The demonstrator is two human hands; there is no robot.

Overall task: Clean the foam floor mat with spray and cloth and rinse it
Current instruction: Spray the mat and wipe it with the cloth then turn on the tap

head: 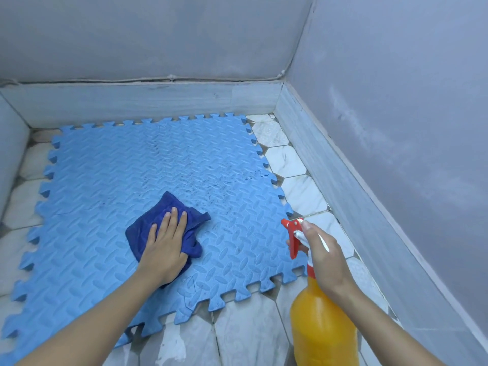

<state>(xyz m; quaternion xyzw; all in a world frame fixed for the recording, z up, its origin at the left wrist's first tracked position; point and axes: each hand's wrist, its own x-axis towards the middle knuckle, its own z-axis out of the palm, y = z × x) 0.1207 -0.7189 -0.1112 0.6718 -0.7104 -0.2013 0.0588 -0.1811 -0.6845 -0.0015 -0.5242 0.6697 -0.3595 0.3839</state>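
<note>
A light blue foam mat of interlocking tiles lies flat on the tiled floor, with dark specks around its middle and right part. My left hand presses flat on a dark blue cloth lying on the mat near its front centre. My right hand grips the neck of an orange spray bottle with a red trigger head, held upright over the mat's front right corner, nozzle pointing left toward the mat.
White hexagonal floor tiles show to the right of the mat and in front of it. A grey skirting and grey walls close off the back and the right side. A low ledge stands at the left.
</note>
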